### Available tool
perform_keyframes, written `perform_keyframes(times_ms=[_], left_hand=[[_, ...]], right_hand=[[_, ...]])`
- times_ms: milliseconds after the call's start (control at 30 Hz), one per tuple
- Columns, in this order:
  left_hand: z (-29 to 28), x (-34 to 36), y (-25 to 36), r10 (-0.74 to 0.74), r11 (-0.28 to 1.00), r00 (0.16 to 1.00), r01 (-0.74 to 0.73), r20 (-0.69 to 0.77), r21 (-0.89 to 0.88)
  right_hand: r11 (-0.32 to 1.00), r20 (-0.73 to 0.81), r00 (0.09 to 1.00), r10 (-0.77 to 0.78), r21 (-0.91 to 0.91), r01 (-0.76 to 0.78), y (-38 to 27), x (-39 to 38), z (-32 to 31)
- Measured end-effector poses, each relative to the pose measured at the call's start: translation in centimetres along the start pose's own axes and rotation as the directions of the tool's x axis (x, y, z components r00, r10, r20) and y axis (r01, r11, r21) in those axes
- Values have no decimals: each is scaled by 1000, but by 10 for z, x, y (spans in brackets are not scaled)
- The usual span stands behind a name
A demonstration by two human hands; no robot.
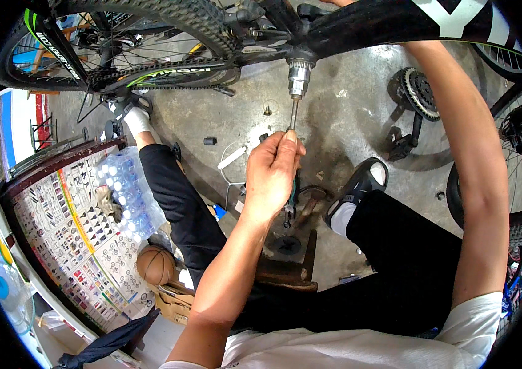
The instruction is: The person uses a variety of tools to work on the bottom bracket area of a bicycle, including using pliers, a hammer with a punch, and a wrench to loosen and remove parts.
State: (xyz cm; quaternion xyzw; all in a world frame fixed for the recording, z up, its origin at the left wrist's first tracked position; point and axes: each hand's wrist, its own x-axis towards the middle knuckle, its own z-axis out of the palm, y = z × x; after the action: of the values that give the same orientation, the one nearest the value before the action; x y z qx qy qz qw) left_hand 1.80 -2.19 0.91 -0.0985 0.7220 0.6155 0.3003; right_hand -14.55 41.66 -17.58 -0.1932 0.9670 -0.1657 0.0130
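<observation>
Socket [300,75], upper centre, risked slipping if the left hand [273,169], pinching its rod [295,114], tilted; right hand [338,2] mostly hidden, grip I couldn't tell.

You've got a white short-slv tee [335,353] on, creased across the front at 6 o'clock; its R slv [473,323] shows at approx 4, loose w/ a plain hem. Forearms bare, L hand [273,169] too. Your trousers [409,240] are plain blk, L leg wrinkled at approx 9, its cuff stopping above the ankle. L sock [140,123], approx 10 o'clock, is white, ditto R sock [342,219], between 3 & 4. R shoe [350,195], approx 3 o'clock, is a blk slip-on type w/ pale markings; L shoe [119,109] looks dark too, detail too small.
</observation>
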Motion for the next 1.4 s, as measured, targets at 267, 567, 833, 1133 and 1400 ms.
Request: perform_keyframes(times_ms=[267, 567, 833, 1133, 1400], left_hand=[[-1, -1, 5, -52, 999, 998, 52, 39, -9], [0, -2, 7, -70, 997, 996, 72, 57, -29], [0, -2, 8, -98, 992, 993, 103, 73, -67], [-1, -2, 7, -90, 992, 991, 98, 96, -80], [0, -2, 4, -66, 992, 995, 73, 70, -107]], right_hand=[[999, -7, 999, 36, 12, -36, 32, -12, 18], [997, -8, 997, 81, 12, -81, 44, -17, 19], [993, -24, 993, 117, 12, -116, 43, -30, 16], [988, -36, 987, 156, 10, -155, 30, 38, 4], [982, -31, 981, 190, 2, -190, 120, -64, 0]])
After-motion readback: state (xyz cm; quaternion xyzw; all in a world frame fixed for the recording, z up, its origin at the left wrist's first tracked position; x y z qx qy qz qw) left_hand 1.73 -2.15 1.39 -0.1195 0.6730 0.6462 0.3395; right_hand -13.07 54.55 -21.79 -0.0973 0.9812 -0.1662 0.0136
